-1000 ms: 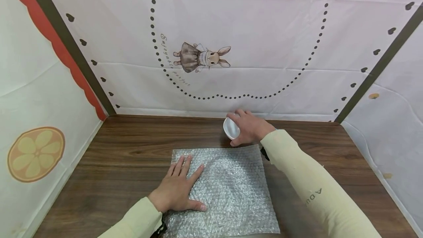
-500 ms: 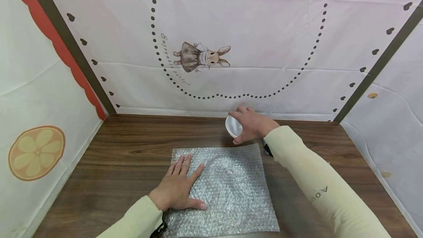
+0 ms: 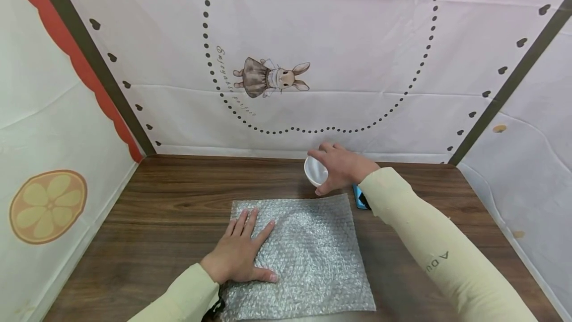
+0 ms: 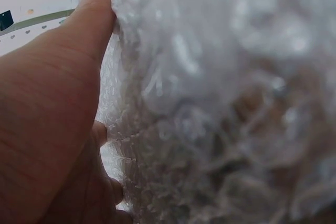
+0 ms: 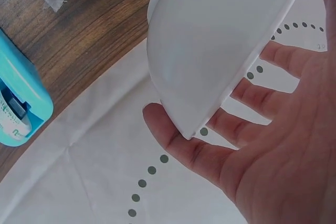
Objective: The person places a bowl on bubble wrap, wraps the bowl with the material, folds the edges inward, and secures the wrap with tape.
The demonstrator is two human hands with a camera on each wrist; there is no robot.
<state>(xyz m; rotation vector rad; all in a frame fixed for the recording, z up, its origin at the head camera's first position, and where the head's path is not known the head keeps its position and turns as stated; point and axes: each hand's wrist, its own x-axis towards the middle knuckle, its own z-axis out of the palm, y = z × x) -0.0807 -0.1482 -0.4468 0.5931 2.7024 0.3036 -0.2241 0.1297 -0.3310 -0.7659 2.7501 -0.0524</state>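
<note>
My left hand point(image 3: 239, 257) lies flat with spread fingers on the left part of a sheet of bubble wrap point(image 3: 313, 262). In the left wrist view the bubble wrap point(image 4: 210, 98) fills most of the picture, close beside the thumb. Behind the sheet, near the wall, my right hand point(image 3: 341, 167) grips a white bowl point(image 3: 315, 171) by its rim, thumb toward me and fingers at the far side. The right wrist view shows the bowl point(image 5: 220, 40) tipped side-on, with the fingers point(image 5: 207, 153) at its rim. Its inside is partly covered by the hand.
A turquoise plastic item point(image 3: 360, 198) lies on the brown wood-grain table point(image 3: 178, 207), partly under the right sleeve; the right wrist view shows this item point(image 5: 23, 87) with a white label. Printed cloth walls point(image 3: 357, 63) enclose the table at the back and sides.
My right hand and the bowl have shifted slightly right and back. The sleeve has moved right, uncovering more of the turquoise item. My left hand stays on the bubble wrap.
</note>
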